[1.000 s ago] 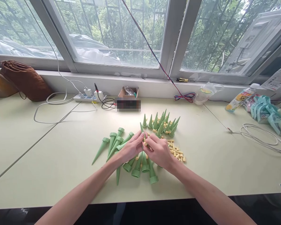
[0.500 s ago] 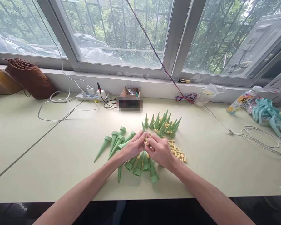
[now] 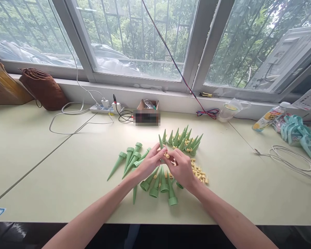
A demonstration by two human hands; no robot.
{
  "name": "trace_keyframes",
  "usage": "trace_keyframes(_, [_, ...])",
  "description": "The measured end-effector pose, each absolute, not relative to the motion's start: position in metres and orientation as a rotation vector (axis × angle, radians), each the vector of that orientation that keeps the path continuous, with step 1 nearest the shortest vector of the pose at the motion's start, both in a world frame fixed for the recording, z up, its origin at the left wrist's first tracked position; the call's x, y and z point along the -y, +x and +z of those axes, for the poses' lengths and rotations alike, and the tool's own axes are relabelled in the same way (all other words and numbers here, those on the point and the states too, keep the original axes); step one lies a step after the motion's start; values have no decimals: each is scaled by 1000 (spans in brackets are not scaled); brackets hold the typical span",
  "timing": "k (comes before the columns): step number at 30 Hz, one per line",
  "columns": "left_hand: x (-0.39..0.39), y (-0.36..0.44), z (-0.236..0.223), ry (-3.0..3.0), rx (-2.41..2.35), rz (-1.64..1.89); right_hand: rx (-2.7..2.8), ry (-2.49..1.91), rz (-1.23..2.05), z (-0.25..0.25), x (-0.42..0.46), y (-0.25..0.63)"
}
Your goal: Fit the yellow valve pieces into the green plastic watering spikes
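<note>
1. Green spike (image 3: 161, 142), 1 held: pointed end up, above table (image 3: 75, 186); left hand (image 3: 151, 160) has fingers closed around it.
2. Yellow fitting (image 3: 167, 156), 1: at the spike's side. Right hand (image 3: 181, 167) fingers bent close to it; grip cannot be told.
3. Front spikes (image 3: 172, 193): 5 visible, lying.
4. Left-side spikes (image 3: 116, 167): at least 6, lying.
5. Upright spikes (image 3: 181, 146): at least 10.
6. Loose fittings (image 3: 198, 175): overlapping, uncountable.

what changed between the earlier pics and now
The view swung slightly left. The small yellow plastic piece by the bare right hand shifted right and slightly up in view. The left hand still holds the tapered green plastic spike; the other green spikes stayed.
</note>
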State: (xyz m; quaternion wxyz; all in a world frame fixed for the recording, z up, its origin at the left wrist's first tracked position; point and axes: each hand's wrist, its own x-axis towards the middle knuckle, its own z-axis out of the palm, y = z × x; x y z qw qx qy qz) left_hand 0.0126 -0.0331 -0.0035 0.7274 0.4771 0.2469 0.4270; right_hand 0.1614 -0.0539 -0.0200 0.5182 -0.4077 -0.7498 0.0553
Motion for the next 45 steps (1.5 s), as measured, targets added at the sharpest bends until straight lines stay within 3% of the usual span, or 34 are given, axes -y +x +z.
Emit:
trace_keyframes(8, [29,9,4,1204,-774,1135,1741,-980,303,-19,51,166])
trace_keyframes(20, [29,8,9,1361,-775,1115,1641,-1055,477,-23,48,168])
trace_keyframes(45, [23,6,-4,1559,-748,1126,1617,-1078,465,-22,35,173])
